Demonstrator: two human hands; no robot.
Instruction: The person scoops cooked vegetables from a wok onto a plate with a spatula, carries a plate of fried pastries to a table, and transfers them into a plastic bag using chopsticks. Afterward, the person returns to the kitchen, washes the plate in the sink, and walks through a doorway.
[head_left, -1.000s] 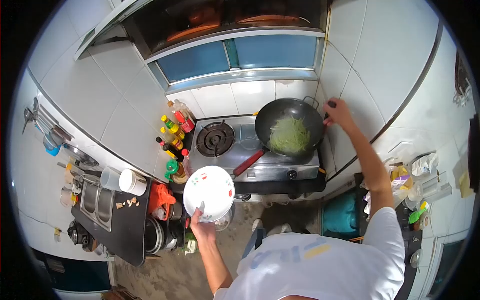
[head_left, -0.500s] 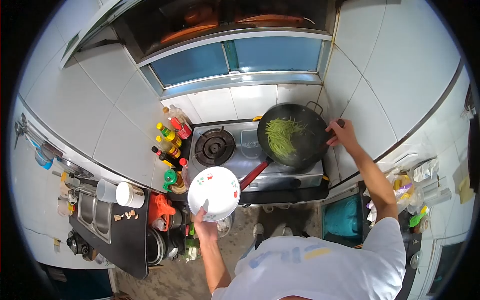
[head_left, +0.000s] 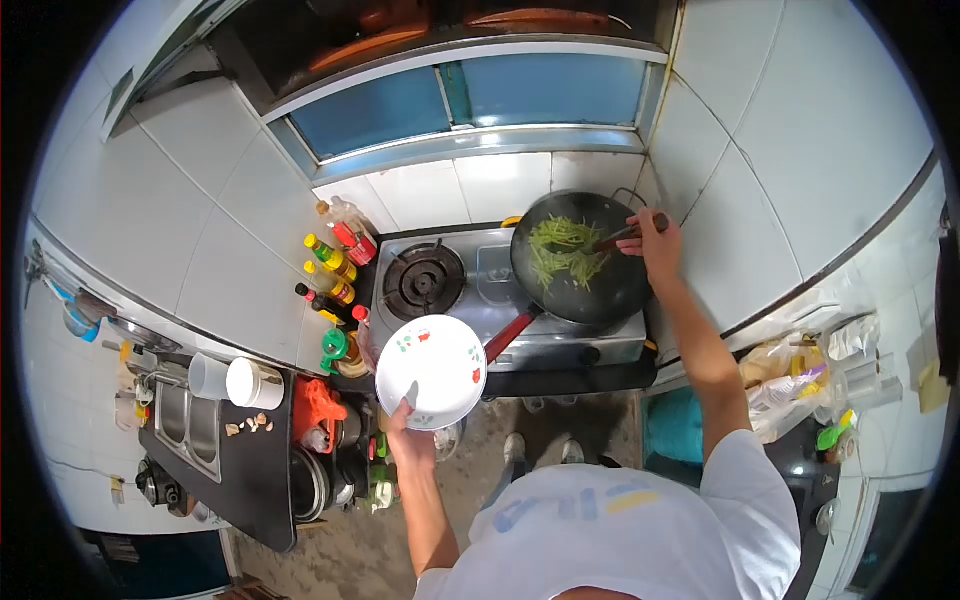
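My left hand (head_left: 410, 440) grips the near rim of a white plate (head_left: 425, 365) with red and green decoration, thumb on top; its inside looks bare. The plate is in front of the stove, beside the wok's red handle (head_left: 513, 336). My right hand (head_left: 655, 250) is closed around the dark wooden handle of a spatula (head_left: 608, 241), over the right side of the black wok (head_left: 625, 285). The spatula's front end reaches the shredded green vegetable (head_left: 562, 240) in the wok; its blade is hard to make out.
The wok sits on the right side of the gas stove (head_left: 490, 270); the left burner (head_left: 425, 281) is uncovered. Sauce and oil bottles (head_left: 330, 258) line the left wall. A counter with a double sink (head_left: 190, 430) and white tub (head_left: 255, 384) is at left, plastic bags (head_left: 785, 385) at right.
My right hand has moved left over the wok, bringing the spatula into the vegetable. The shreds have shifted and spread out. The left hand still holds the plate, almost in the same place.
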